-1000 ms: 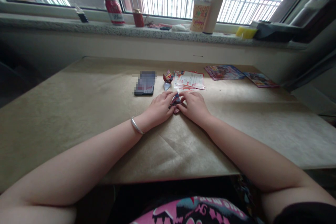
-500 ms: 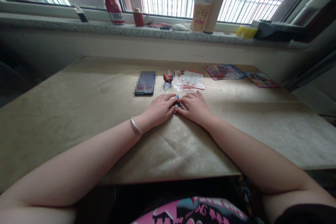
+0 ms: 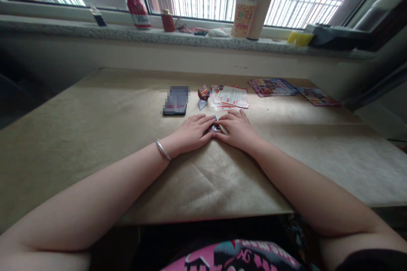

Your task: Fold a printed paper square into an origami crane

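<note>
A small folded piece of coloured paper (image 3: 213, 128) lies on the brown paper-covered table (image 3: 95, 135), mostly hidden between my hands. My left hand (image 3: 190, 133), with a silver bangle on its wrist, rests palm down with its fingertips pressed onto the folded paper. My right hand (image 3: 238, 129) lies flat opposite it, with its fingertips pressing on the same piece. Just beyond them sits another small folded paper shape (image 3: 202, 95) and a stack of printed leaflets (image 3: 229, 96).
A dark phone (image 3: 176, 100) lies behind my left hand. Two colourful booklets (image 3: 271, 87) lie at the back right. The stone windowsill (image 3: 95, 33) holds a red can (image 3: 139, 12), a patterned cup (image 3: 242, 17) and other small items.
Both hands have flattened down over the folded paper, so less of it shows than a second ago. The arms have barely shifted.
</note>
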